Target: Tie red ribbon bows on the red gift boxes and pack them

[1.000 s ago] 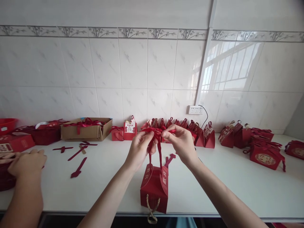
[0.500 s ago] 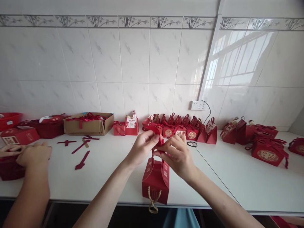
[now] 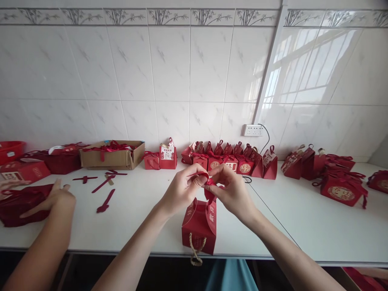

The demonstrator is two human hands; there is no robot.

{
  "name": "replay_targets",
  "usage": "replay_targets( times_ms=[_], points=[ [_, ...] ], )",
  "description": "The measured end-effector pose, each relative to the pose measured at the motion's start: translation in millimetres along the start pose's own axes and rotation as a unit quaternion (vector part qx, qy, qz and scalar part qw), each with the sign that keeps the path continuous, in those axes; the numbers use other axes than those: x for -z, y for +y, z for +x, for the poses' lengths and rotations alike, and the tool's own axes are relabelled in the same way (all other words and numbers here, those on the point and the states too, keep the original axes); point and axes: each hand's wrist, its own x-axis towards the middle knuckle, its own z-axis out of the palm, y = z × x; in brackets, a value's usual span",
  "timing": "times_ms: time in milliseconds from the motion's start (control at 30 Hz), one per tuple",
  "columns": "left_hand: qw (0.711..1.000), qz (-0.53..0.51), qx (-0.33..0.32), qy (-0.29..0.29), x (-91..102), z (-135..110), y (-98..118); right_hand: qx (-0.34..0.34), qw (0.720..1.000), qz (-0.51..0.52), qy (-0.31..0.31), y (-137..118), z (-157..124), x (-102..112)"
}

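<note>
A red gift box (image 3: 198, 226) with printed flaps and a twisted rope handle (image 3: 196, 252) stands near the table's front edge, its rope hanging past the edge. Just above its top, my left hand (image 3: 184, 186) pinches a loop of red ribbon (image 3: 210, 193). On the other side my right hand (image 3: 232, 188) is closed on the same ribbon, thumb and fingers together. Part of the ribbon is hidden behind the fingers, so I cannot tell how it is knotted.
At left a co-worker's hand (image 3: 57, 198) rests on a dark red box (image 3: 24, 204). Ribbon strips (image 3: 104, 200) lie beside it. Along the wall stand a cardboard box (image 3: 106, 159) of ribbons, several small red boxes (image 3: 215, 162), and more boxes (image 3: 341, 190) at right.
My two hands have drawn slightly apart, both still holding the ribbon above the box. The co-worker's hand has opened out and moved right across the dark red box. The view has tilted slightly.
</note>
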Motion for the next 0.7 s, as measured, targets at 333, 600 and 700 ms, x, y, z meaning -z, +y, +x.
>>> replay_targets(
  times_ms=[333,600,700],
  points=[
    [0.953,0.219,-0.207,0.031,2.6,-2.5,-5.0,0.041,0.969,-0.245,0.014,3.4,-4.1,-0.3],
    [0.979,0.138,-0.134,0.071,4.8,-5.9,-12.5,-0.012,0.998,-0.03,-0.057,-18.4,-1.3,12.2],
    [0.989,0.071,-0.076,0.101,1.2,-6.2,-16.0,-0.069,0.996,0.027,0.054,-16.5,2.7,12.6]
  ],
)
